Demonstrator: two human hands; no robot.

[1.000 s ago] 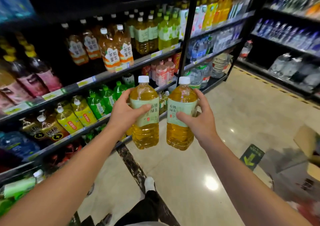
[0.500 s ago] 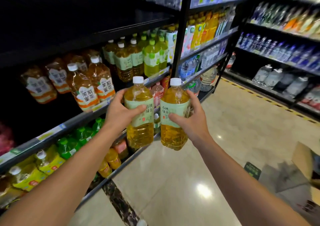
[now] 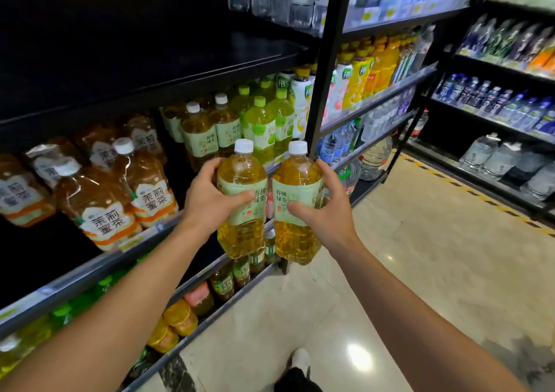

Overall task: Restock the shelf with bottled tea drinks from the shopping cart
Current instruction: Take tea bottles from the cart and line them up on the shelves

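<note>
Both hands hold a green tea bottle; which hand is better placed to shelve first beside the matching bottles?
Left, probably. The left hand holds its white-capped green-label tea bottle on the shelf side, just below the matching shelved bottles; the right hand is aisle-side.

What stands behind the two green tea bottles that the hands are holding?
Behind the left-hand bottle and right-hand bottle stand matching green tea bottles and lime-green bottles on the shelf. The held bottles cover that shelf's front edge there.
</note>
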